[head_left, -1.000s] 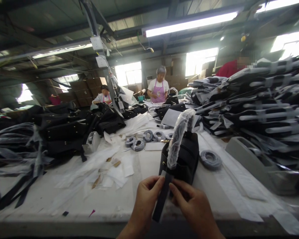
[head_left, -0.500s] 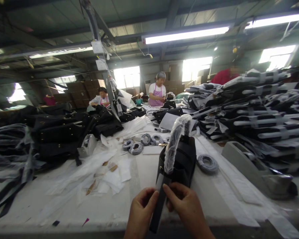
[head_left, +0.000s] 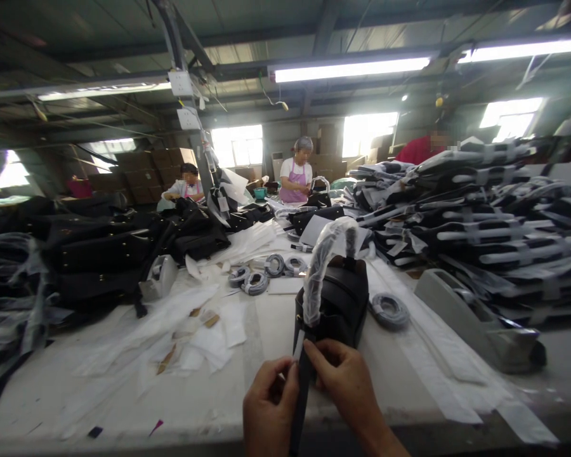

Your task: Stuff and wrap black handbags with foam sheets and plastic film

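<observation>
A black handbag [head_left: 342, 298] stands on the white worktable [head_left: 124, 393] in front of me, its handle [head_left: 321, 266] wrapped in clear plastic film. A black strap [head_left: 301, 400] hangs from the bag's near end down past the table edge. My left hand [head_left: 269, 412] pinches the strap from the left, fingers closed. From the right, my right hand [head_left: 345, 387] pinches the same strap at its top, just under the wrapped handle.
Rolls of grey tape [head_left: 261, 273] and another roll [head_left: 389, 310] lie beyond the bag. A grey tape dispenser [head_left: 476, 327] sits right. Stacked black bags [head_left: 495, 209] rise at right, black bags [head_left: 105, 254] at left. White paper scraps [head_left: 204, 330] litter the table. Two people [head_left: 297, 178] work far off.
My hands and the strap have drawn slightly closer to me and lower in view. The strap now hangs more upright between my fingers. The view has shifted a little.
</observation>
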Demonstrator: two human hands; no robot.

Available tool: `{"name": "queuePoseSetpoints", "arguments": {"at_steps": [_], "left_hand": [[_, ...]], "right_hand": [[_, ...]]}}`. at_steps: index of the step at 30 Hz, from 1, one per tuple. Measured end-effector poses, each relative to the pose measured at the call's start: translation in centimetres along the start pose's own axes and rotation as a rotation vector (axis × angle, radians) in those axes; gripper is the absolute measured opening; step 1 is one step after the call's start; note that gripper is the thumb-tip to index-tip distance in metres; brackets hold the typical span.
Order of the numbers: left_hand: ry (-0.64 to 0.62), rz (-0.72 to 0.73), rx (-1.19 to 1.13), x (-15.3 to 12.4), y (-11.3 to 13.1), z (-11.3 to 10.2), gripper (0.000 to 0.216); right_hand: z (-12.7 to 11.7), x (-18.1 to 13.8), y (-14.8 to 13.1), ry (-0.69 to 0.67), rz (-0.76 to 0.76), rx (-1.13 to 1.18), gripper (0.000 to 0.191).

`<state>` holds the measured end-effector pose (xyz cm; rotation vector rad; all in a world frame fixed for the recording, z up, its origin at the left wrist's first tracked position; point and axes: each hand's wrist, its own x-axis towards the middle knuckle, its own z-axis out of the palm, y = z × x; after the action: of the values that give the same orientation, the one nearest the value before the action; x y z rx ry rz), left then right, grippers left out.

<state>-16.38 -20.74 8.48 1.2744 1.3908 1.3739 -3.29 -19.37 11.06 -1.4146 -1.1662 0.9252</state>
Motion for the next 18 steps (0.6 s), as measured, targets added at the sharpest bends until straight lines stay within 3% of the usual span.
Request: {"name": "queuePoseSetpoints", "arguments": {"at_steps": [4, 8, 13, 18], "left_hand": [[0.016, 0.153, 0.072, -0.1, 0.3, 0.0, 0.029], [0.021, 0.425, 0.205, -0.4, -0.2, -0.1, 0.014], [-0.006, 0.821, 0.584, -0.6, -1.4, -1.1, 0.025], [-0.065, 1.215, 0.894, 1.0, -0.1, -3.2, 0.032]], "right_hand": [[0.2, 0.0, 0.3, 0.02, 0.025, 0.022, 0.047], [0.1, -0.1, 0.5, -0.007, 0.076, 0.077, 0.049], [0.2, -0.2, 0.4, -0.054, 0.178, 0.31, 0.054], [-0.2, -0.4, 0.1, -0.16, 0.216, 0.435, 0.061]]}}
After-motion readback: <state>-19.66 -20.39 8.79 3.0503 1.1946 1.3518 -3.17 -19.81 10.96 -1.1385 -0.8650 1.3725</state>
